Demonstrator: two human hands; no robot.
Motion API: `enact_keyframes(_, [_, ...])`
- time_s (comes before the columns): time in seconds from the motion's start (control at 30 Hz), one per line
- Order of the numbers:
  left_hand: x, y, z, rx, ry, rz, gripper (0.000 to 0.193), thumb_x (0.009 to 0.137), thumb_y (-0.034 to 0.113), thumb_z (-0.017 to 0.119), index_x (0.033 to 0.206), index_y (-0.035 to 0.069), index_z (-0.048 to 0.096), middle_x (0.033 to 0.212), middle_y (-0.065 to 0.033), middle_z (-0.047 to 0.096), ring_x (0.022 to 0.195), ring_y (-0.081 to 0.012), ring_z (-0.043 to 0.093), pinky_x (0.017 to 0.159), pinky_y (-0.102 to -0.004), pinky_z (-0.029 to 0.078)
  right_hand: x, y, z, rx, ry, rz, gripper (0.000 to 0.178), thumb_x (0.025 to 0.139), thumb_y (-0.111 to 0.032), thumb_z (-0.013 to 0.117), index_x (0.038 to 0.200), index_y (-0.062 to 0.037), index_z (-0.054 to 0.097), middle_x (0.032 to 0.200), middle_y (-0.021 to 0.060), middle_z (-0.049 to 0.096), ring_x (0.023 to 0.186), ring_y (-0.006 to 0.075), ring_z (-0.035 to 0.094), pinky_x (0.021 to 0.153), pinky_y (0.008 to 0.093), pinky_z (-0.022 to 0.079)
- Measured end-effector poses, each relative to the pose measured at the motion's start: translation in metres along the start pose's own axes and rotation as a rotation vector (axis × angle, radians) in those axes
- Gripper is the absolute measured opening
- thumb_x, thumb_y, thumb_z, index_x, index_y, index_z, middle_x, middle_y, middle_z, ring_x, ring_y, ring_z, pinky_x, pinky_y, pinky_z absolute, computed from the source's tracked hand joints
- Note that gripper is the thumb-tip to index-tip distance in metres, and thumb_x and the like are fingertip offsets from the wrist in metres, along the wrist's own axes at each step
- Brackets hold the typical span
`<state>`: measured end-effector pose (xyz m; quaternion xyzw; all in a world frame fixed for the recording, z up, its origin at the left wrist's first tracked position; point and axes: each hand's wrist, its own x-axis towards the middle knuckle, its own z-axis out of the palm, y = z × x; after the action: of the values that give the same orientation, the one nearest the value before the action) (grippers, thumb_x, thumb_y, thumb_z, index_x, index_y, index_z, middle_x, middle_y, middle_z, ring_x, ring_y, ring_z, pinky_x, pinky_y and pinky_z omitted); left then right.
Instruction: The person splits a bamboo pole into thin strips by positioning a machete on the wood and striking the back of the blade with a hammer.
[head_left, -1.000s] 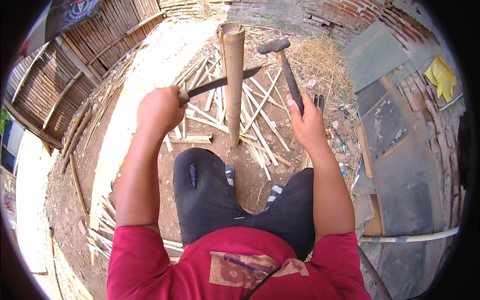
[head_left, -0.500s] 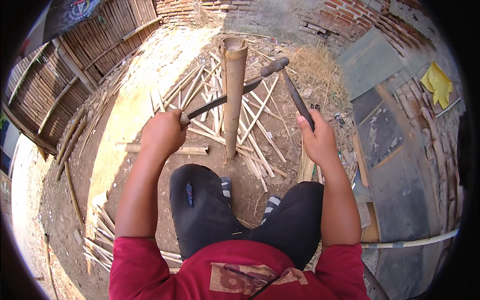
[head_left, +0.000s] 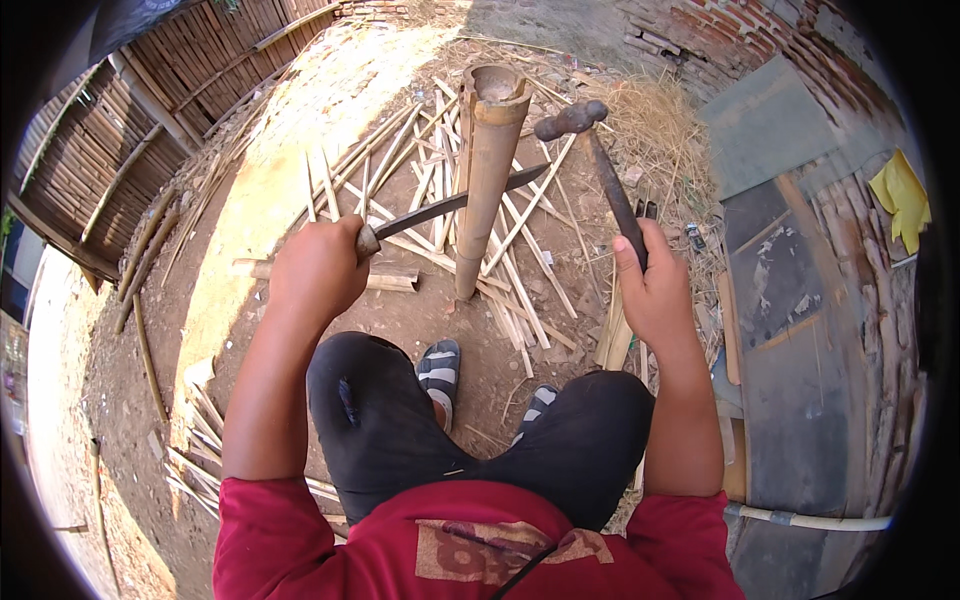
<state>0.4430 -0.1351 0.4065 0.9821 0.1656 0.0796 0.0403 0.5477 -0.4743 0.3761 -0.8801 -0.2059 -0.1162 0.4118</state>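
An upright bamboo pole (head_left: 487, 190) stands on the ground before me, its open top facing up and leaning slightly right. The blade of a machete (head_left: 425, 213) runs through the pole; its middle is hidden by the near wall, and the tip comes out on the right. My left hand (head_left: 318, 268) is closed around the machete's handle, left of the pole. To the right, my right hand (head_left: 655, 285) grips a hammer (head_left: 608, 180) by its dark handle. The hammer's head is up near the pole's top, apart from the pole and above the blade tip.
Split bamboo strips (head_left: 400, 165) lie scattered behind and around the pole. A cut bamboo length (head_left: 390, 278) rests left of its base. More strips (head_left: 200, 455) are at lower left. Dark boards (head_left: 800, 410) lean along the right side, and a bamboo fence (head_left: 200, 75) stands at far left.
The hammer head has lifted slightly away from the blade tip. My left knee has swung outward, showing more of the left foot. The pole leans a bit more to the right.
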Motion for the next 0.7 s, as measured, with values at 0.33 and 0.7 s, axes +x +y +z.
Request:
enact_keyframes(0.33, [0.015,-0.003,-0.007,0.039,-0.029,0.038,0.022,0.088,0.024,0.075,0.1,0.006,0.07,0.089,-0.0218,0.073,0.087,-0.0419,0.07,0.079,-0.0515,0.056,-0.01,0.005,0.009,-0.176,0.036,0.038,0.041,0.104,-0.042,0.06,0.123,-0.0059,0.063,0.07,0.0141,0.063,0.063,0.0304,0.065,0.061,0.043,0.048])
enact_keyframes(0.7, [0.014,-0.011,-0.007,0.012,-0.04,0.056,0.022,0.087,0.024,0.075,0.101,0.007,0.072,0.091,-0.0201,0.074,0.088,-0.0405,0.071,0.08,-0.0508,0.056,-0.015,-0.014,0.015,-0.084,0.058,0.1,0.036,0.105,-0.037,0.058,0.116,-0.0037,0.062,0.074,0.0176,0.066,0.068,0.0364,0.068,0.064,0.0452,0.05])
